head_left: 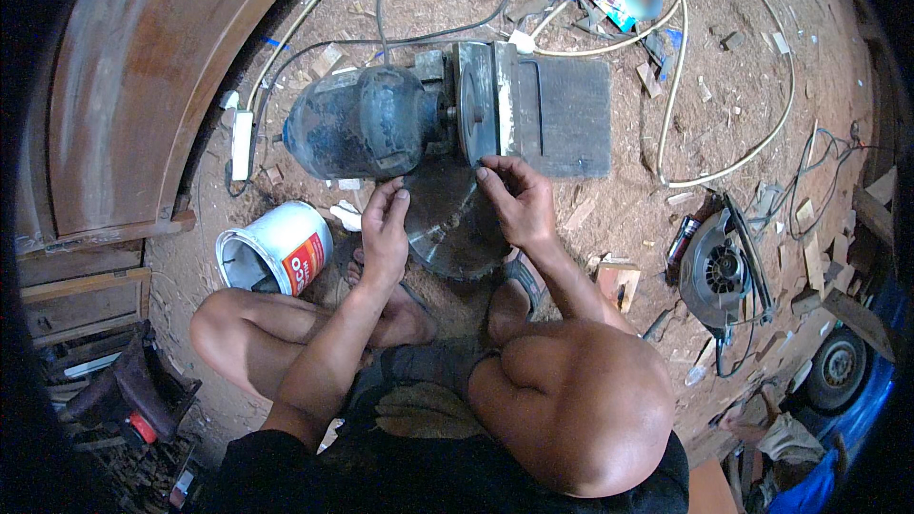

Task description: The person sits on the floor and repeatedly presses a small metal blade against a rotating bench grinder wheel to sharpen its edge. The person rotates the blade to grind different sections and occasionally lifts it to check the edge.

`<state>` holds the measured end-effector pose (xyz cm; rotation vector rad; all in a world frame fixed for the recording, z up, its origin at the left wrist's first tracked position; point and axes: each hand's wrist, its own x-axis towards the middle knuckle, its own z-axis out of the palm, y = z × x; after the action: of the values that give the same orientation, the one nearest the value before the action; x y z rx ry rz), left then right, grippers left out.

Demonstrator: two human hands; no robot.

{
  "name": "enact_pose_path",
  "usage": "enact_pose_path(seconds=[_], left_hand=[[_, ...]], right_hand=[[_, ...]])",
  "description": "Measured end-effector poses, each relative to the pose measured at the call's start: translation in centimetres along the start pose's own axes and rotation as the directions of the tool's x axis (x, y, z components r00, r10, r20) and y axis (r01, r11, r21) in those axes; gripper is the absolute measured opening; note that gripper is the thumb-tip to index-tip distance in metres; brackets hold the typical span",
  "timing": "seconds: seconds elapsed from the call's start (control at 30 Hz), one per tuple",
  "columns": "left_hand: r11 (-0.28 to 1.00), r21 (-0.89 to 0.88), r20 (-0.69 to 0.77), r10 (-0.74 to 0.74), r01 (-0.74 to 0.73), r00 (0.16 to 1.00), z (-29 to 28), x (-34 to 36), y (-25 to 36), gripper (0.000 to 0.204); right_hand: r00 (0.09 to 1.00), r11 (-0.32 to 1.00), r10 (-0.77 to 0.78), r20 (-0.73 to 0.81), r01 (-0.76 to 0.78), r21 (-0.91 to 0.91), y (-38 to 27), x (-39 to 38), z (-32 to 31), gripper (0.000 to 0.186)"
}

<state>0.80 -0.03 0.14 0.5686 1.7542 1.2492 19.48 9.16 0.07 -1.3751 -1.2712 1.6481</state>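
Observation:
I sit with a dark toothed circular saw blade [447, 228] held between my hands, below a bench grinder's dark, worn motor housing [352, 119]. My left hand [386, 228] grips the blade's left side with thumb and fingers at its upper edge. My right hand [519, 205] pinches its upper right edge, just below the grinder's grey wheel [471, 105]. A flat dark plate [571, 119] extends right of the wheel.
A white bucket [267, 243] lies tipped at my left. A circular saw [719, 271] rests at right among wood scraps. Hoses and cords [790, 76] loop over the sawdust-strewn ground [600, 219]. Wooden panels [133, 67] stand at upper left; a small wheel [838, 371] shows far right.

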Motion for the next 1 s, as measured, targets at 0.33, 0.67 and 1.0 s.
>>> enact_pose_path(seconds=[0.33,0.67,1.0], left_hand=[[0.996,-0.086,0.021,-0.021,0.022,1.000,-0.2,0.3,-1.0,0.024],[0.993,-0.111,0.016,-0.027,0.028,1.000,0.2,-0.1,0.0,0.025],[0.990,-0.139,0.009,-0.036,0.037,0.999,0.1,-0.4,-0.3,0.025]], right_hand=[[0.998,0.999,-0.042,-0.040,0.042,-0.008,0.4,0.0,0.2,0.023],[0.997,0.996,-0.078,-0.013,0.077,-0.044,0.2,0.0,0.2,0.023],[0.997,0.996,-0.076,-0.004,0.076,-0.035,0.0,-0.1,0.1,0.022]])
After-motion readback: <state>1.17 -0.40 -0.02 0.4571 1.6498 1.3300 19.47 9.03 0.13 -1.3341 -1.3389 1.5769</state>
